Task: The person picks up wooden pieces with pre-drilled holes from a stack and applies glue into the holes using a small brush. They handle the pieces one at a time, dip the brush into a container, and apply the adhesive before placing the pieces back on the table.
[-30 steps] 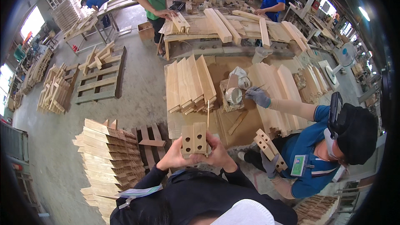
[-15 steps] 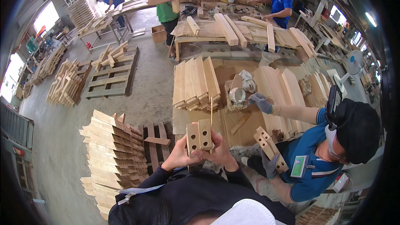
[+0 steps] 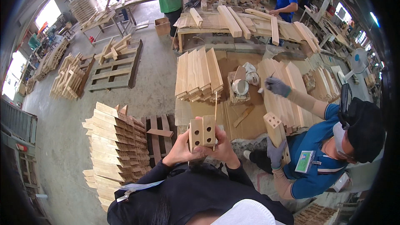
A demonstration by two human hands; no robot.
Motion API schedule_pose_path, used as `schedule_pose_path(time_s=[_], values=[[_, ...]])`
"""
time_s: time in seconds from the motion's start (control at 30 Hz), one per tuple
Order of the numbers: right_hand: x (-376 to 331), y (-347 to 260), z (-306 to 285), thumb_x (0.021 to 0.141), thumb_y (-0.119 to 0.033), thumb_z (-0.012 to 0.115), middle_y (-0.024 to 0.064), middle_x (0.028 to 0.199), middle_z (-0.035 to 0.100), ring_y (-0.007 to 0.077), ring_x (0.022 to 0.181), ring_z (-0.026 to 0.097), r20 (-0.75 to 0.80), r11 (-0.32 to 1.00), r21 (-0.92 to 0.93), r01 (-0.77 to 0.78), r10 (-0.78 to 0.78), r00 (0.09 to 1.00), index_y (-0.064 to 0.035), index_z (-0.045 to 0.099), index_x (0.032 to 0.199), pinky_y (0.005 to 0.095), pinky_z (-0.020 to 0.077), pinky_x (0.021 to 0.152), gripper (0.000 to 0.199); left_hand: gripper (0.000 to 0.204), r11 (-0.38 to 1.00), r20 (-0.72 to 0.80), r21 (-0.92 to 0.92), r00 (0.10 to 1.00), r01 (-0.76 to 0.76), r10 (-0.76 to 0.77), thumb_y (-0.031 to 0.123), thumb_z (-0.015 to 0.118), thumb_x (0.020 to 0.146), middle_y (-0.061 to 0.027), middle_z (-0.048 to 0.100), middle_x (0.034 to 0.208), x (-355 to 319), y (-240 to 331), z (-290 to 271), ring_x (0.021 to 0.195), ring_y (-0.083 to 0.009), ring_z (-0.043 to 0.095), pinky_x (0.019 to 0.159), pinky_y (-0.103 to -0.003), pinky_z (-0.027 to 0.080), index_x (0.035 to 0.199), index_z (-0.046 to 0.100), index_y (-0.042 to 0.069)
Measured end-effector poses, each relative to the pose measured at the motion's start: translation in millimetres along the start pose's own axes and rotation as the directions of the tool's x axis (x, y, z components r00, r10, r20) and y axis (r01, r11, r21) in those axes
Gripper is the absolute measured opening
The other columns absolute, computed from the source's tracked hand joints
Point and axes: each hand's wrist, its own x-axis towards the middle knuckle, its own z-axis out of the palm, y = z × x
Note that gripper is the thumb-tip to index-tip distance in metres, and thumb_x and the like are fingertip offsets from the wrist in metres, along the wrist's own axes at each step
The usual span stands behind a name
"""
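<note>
Two pale wooden pieces sit side by side between my hands, their end faces turned up with two round drilled holes in each. My left hand wraps their left side, while my right hand grips the right side. A thin wooden stick rises beside the pieces at my right fingers; its lower end is hidden. Beyond my hands lies a stack of pale boards on cardboard. A white-smeared cup rests on a block to the right of that stack.
On my right, a co-worker in grey gloves holds a drilled wooden piece and a thin stick. A tall stack of drilled pieces stands left of me, near a pallet. Farther off, people work around a wooden bench.
The co-worker's stick hand has moved right, away from the cup, and their wooden piece has tilted. The person in green has lowered a wooden piece. My hands keep their grip.
</note>
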Motion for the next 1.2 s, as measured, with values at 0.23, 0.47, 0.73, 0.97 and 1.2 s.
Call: schedule_pose_path(time_s=[0.23, 0.47, 0.73, 0.97, 1.2], values=[[3, 5, -6, 0.070, -0.035, 0.087, 0.0100, 0.113, 0.065, 0.0156, 0.105, 0.061, 0.009, 0.999, -0.037, -0.033, 0.034, 0.999, -0.0040, 0.047, 0.135, 0.0305, 0.0471, 0.090, 0.083, 0.073, 0.999, -0.024, 0.039, 1.000, -0.005, 0.006, 0.028, 0.083, 0.066, -0.0119, 0.068, 0.109, 5, 9, -1, 0.100, -0.0183, 0.065, 0.089, -0.034, 0.050, 0.125, 0.052, -0.002], [17, 4, -29, 0.082, -0.034, 0.078, 0.0146, 0.127, 0.062, 0.0223, 0.113, 0.061, -0.240, 0.960, -0.254, 0.115, -0.178, 0.954, -0.0035, 0.043, 0.140, 0.0338, 0.0437, 0.099, 0.075, 0.072, 0.997, -0.134, 0.072, 0.991, 0.028, -0.019, 0.028, 0.085, 0.069, -0.0112, 0.068, 0.108, 17, 11, -19, 0.099, -0.0177, 0.065, 0.090, -0.033, 0.050, 0.125, 0.053, -0.002], [15, 27, -84, 0.103, -0.054, 0.018, 0.0150, 0.105, 0.070, 0.0198, 0.099, 0.066, -0.610, 0.984, -0.130, -0.121, 0.017, 0.793, -0.0041, 0.039, 0.142, 0.0315, 0.0505, 0.087, 0.067, 0.067, 0.997, -0.167, 0.082, 0.986, 0.016, -0.002, 0.027, 0.085, 0.069, -0.0098, 0.067, 0.110, 44, -9, -43, 0.103, -0.0171, 0.062, 0.093, -0.034, 0.048, 0.122, 0.055, -0.001], [7, 27, -141, 0.106, -0.038, 0.030, 0.0148, 0.110, 0.067, 0.0219, 0.102, 0.066, -0.723, 0.958, -0.126, -0.258, 0.089, 0.685, 0.0027, 0.052, 0.131, 0.0323, 0.0517, 0.090, 0.053, 0.069, 0.984, -0.100, -0.072, 0.981, 0.162, -0.169, 0.025, 0.088, 0.067, -0.0100, 0.066, 0.111, 87, -28, -45, 0.103, -0.0168, 0.062, 0.094, -0.033, 0.047, 0.122, 0.055, -0.001], [13, 57, -190, 0.099, -0.012, 0.053, 0.0166, 0.102, 0.069, 0.0217, 0.092, 0.070, -0.763, 0.967, -0.036, -0.251, 0.135, 0.632, 0.0048, 0.060, 0.118, 0.0295, 0.0562, 0.082, 0.026, 0.066, 0.985, -0.064, -0.079, 0.986, 0.152, -0.157, 0.025, 0.089, 0.067, -0.0088, 0.067, 0.108, 113, -37, -38, 0.099, -0.0166, 0.063, 0.090, -0.031, 0.049, 0.118, 0.056, -0.002]])
